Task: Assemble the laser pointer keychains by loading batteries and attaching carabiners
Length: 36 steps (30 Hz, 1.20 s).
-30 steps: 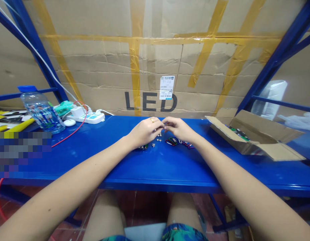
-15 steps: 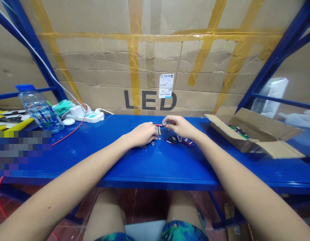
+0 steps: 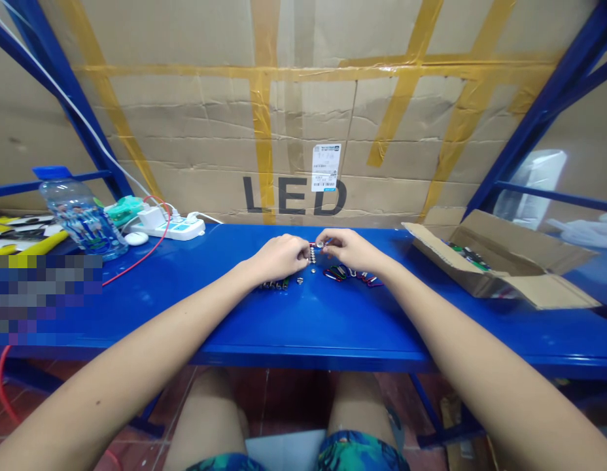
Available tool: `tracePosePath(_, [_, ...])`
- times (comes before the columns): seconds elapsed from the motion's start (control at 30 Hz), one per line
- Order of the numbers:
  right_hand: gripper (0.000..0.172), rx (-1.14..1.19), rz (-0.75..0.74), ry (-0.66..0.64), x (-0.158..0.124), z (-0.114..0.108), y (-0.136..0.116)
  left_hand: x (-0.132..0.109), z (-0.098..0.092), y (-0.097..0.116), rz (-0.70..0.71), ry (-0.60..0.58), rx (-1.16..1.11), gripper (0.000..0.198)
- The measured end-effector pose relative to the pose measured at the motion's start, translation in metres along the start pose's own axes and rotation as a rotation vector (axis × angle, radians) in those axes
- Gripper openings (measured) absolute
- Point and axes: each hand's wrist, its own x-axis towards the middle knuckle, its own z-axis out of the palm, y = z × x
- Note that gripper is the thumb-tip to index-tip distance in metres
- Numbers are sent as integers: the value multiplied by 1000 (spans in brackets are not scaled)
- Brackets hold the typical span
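Observation:
My left hand [image 3: 282, 254] is closed over a red carabiner, of which only a sliver shows between the two hands. My right hand [image 3: 350, 250] pinches a small round silver piece [image 3: 320, 244] against the carabiner's end; its exact kind is too small to tell. Below the fingertips, several small silver pieces [image 3: 312, 256] stand in a column on the table. One more silver piece [image 3: 299, 280] lies nearer to me. Coloured carabiners [image 3: 337, 273] lie in a row under my right wrist. Several small dark and green items [image 3: 277, 284] are partly hidden under my left wrist.
On the right sits an open cardboard box [image 3: 473, 275] with small green and dark items inside. A water bottle [image 3: 82, 219], a white power strip [image 3: 178, 227] and a red cable [image 3: 137, 260] are at the left. A large taped carton [image 3: 205, 144] stands behind the blue table [image 3: 303, 327].
My left hand has shifted slightly right toward my right hand, covering more of the red carabiner and uncovering the small items under its wrist. My right hand stays nearly in place.

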Motion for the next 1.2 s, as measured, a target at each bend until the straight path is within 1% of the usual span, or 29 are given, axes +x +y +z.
tracePosePath(0.1, [12, 64, 58, 13, 0, 2, -3, 0, -2, 1, 52, 252, -36, 10])
tracePosePath(0.17, [11, 131, 82, -1, -1, 3, -6, 1, 0, 1, 120, 334, -50, 12])
tracePosePath(0.27, [10, 211, 94, -30, -2, 4, -11, 3, 4, 2, 197, 354, -28, 14])
tracePosePath(0.43, [9, 277, 106, -55, -2, 5, -14, 2, 6, 3, 249, 346, -24, 18])
tracePosePath(0.5, [9, 284, 107, -55, -2, 4, -12, 1, 5, 4, 223, 342, -44, 17])
tracePosePath(0.57, [11, 271, 113, -35, -1, 2, -9, 1, 4, 4, 150, 338, -59, 17])
tracePosePath(0.63, [12, 230, 117, 1, 0, 0, -5, 0, 4, 5, 91, 304, -45, 17])
tracePosePath(0.67, [13, 198, 117, 21, 1, -2, -2, 0, 4, 5, 85, 266, -26, 17])
tracePosePath(0.8, [13, 93, 109, 72, 2, -8, 7, -1, 8, 4, 164, 46, 59, 17])
tracePosePath(0.87, [15, 62, 105, 66, 2, -9, 8, -1, 11, 4, 188, -29, 85, 17])
tracePosePath(1.03, [16, -9, 59, 25, 2, -6, 6, 3, 15, 3, 187, -107, 107, 14])
tracePosePath(1.13, [17, -29, 34, 14, 2, -5, 5, 5, 15, 4, 147, -108, 58, 12])
tracePosePath(1.2, [18, -32, 32, 12, 1, -4, 6, 6, 13, 5, 115, -130, 2, 10])
